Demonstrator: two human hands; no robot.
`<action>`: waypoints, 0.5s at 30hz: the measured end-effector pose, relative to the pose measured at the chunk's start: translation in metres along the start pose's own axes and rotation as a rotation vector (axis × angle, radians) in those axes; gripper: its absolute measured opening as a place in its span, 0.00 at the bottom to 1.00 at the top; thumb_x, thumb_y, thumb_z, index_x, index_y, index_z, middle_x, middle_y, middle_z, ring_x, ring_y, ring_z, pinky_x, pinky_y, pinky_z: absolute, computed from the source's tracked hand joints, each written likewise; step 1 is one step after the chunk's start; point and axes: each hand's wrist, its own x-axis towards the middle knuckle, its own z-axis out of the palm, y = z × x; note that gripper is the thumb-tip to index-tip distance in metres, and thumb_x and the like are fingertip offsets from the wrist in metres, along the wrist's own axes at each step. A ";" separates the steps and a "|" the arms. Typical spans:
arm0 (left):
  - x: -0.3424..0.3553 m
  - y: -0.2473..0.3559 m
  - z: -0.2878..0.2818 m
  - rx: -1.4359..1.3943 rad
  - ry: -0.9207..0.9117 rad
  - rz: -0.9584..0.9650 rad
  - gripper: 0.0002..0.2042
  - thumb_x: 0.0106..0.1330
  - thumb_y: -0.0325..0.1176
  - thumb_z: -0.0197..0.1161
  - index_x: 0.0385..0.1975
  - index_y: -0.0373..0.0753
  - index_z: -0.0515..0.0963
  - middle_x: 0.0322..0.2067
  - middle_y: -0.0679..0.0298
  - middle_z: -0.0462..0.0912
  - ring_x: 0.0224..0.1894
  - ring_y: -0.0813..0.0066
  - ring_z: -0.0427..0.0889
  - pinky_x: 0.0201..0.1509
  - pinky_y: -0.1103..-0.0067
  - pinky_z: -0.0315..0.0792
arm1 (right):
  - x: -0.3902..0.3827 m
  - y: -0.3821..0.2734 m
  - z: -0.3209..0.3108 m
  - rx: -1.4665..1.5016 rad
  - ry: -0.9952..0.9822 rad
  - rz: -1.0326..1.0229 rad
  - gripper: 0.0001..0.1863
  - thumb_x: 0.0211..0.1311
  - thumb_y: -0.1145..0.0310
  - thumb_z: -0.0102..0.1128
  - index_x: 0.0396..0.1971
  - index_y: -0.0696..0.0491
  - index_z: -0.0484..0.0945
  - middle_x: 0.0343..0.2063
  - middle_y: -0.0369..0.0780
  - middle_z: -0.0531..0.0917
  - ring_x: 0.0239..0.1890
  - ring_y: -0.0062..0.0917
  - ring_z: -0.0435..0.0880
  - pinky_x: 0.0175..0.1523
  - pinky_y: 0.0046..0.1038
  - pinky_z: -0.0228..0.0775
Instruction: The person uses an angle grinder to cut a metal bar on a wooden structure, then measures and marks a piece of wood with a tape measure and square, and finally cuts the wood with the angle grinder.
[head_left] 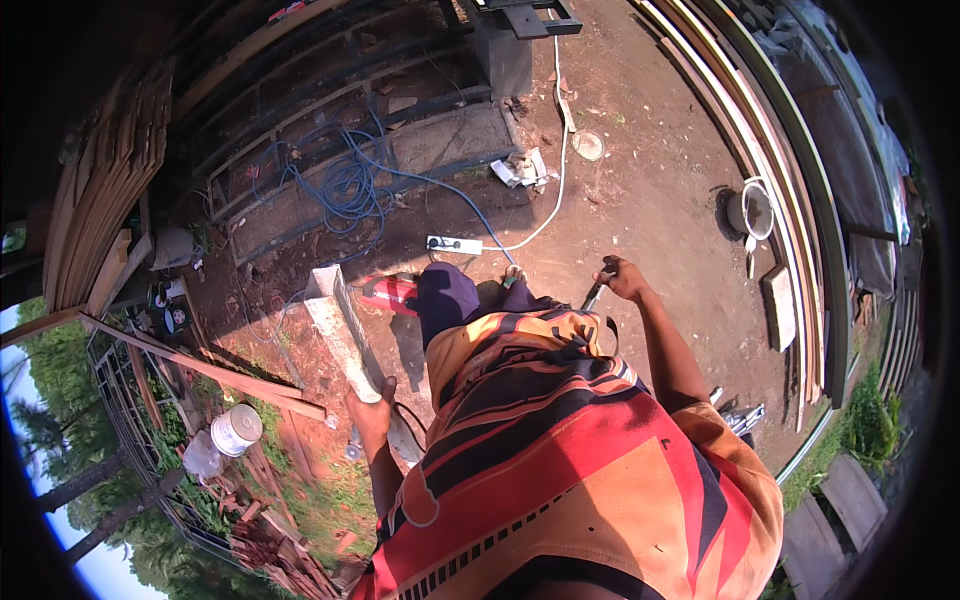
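Note:
My left hand (368, 410) grips the lower end of a long pale, mottled rectangular length of material (335, 325) at the lower left of my body. My right hand (622, 280), out to the right, is closed on a slim metal tool (594, 296) whose exact kind I cannot make out. A red object (385, 292), partly hidden, lies on the dirt by my legs. Just beyond my feet are a white power strip (455, 244) and a coiled blue hose (350, 200).
Stacked planks stand at left (110, 190), with a leaning board (200, 365) and white bucket (237, 428) below. A dark metal frame (440, 180) lies at top. Long timbers (760, 120) run along the right, beside another bucket (750, 210). A white cable (558, 200) crosses the dirt.

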 end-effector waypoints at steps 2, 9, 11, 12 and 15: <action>0.010 -0.009 0.011 -0.020 -0.117 -0.083 0.26 0.56 0.48 0.78 0.37 0.27 0.81 0.31 0.53 0.85 0.37 0.59 0.85 0.45 0.65 0.75 | 0.027 -0.033 -0.028 0.051 0.087 -0.025 0.42 0.60 0.46 0.71 0.63 0.63 0.72 0.54 0.56 0.83 0.57 0.45 0.84 0.61 0.38 0.76; 0.087 -0.085 0.058 -0.332 -0.119 -0.152 0.35 0.66 0.65 0.59 0.44 0.29 0.80 0.34 0.53 0.85 0.35 0.58 0.84 0.43 0.63 0.76 | 0.116 -0.120 -0.089 0.104 0.092 -0.100 0.39 0.62 0.47 0.69 0.63 0.61 0.72 0.55 0.52 0.83 0.54 0.42 0.85 0.59 0.37 0.77; 0.128 -0.078 0.062 -0.505 -0.162 -0.248 0.37 0.67 0.67 0.55 0.46 0.29 0.79 0.34 0.53 0.84 0.35 0.59 0.83 0.42 0.64 0.76 | 0.146 -0.156 -0.099 0.098 0.043 -0.104 0.38 0.62 0.48 0.69 0.64 0.59 0.73 0.55 0.52 0.83 0.54 0.41 0.86 0.59 0.37 0.77; 0.151 -0.073 0.065 -0.561 -0.183 -0.293 0.37 0.68 0.68 0.53 0.46 0.30 0.79 0.35 0.54 0.84 0.34 0.60 0.83 0.42 0.65 0.77 | 0.163 -0.176 -0.106 0.063 0.012 -0.104 0.37 0.62 0.48 0.69 0.64 0.58 0.73 0.55 0.51 0.83 0.54 0.41 0.86 0.59 0.37 0.78; 0.246 -0.047 0.094 -0.664 -0.167 -0.437 0.40 0.70 0.71 0.47 0.49 0.31 0.78 0.36 0.54 0.84 0.34 0.61 0.83 0.41 0.66 0.77 | 0.222 -0.223 -0.125 0.043 0.030 -0.114 0.36 0.65 0.52 0.69 0.64 0.61 0.71 0.52 0.52 0.84 0.51 0.38 0.87 0.55 0.35 0.80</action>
